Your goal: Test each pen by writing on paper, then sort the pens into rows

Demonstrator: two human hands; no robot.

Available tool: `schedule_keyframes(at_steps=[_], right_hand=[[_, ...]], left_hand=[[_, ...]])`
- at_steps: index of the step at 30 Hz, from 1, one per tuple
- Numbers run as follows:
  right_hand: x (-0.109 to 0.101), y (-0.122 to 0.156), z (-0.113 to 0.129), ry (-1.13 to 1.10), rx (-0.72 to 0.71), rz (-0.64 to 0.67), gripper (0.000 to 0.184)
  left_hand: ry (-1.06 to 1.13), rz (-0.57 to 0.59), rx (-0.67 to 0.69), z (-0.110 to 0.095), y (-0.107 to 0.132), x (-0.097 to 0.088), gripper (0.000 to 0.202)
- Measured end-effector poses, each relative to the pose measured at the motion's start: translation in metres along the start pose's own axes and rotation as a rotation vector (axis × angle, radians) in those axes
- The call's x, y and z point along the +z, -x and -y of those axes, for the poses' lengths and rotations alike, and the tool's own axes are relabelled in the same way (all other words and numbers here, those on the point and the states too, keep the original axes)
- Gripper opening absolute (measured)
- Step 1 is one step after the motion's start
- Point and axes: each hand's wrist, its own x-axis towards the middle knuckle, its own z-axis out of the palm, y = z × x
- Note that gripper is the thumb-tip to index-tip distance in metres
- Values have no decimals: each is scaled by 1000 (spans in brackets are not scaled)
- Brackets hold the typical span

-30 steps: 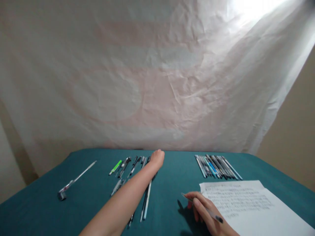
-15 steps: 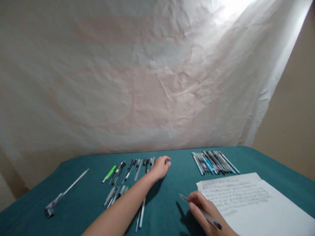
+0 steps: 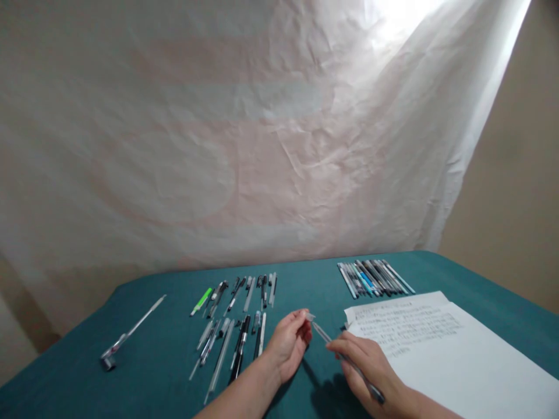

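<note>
My right hand point(image 3: 364, 364) grips a slim grey pen point(image 3: 349, 364) whose tip points up and left over the teal tablecloth point(image 3: 174, 355). My left hand point(image 3: 289, 343) is closed in a pinch on a small clear pen cap point(image 3: 310, 317), held right at the pen's tip. Both hands hover just left of a sheet of handwritten paper point(image 3: 437, 349). Left of my left hand lie several loose pens and pen parts point(image 3: 238, 317) in two rough rows.
A tidy row of several pens point(image 3: 375, 277) lies at the far right of the table. A long thin metal tool point(image 3: 131, 331) lies at the left. A wrinkled white sheet point(image 3: 244, 145) hangs behind the table.
My left hand pulled back from the far row of pens with a small cap and now meets the tip of the pen in my right hand, which lifted and turned toward it.
</note>
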Motion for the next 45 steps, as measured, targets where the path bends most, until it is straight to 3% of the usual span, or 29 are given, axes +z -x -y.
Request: schedule_keyframes(at_steps=[5,14,24,38,41,45], right_hand=[[5,3,-6,-23,75,0,29],[3,-2,-3,-19,75,17,27],[6,2,-4,110,-76,60,27],[10,-1,-2,207,-202,-30,20],[12,-3,-4,197,-163,4,22],[8,-7,0,114,-21,143,24]], left_hand=[[24,23,3,2,0,0,11],[-128,125,50,4,7,2,22],[-365,125,232,7,18,11,32],[-361,160,237,8,23,14,32],[-333,170,204,8,23,15,32],[-309,111,225,10,21,13,40]])
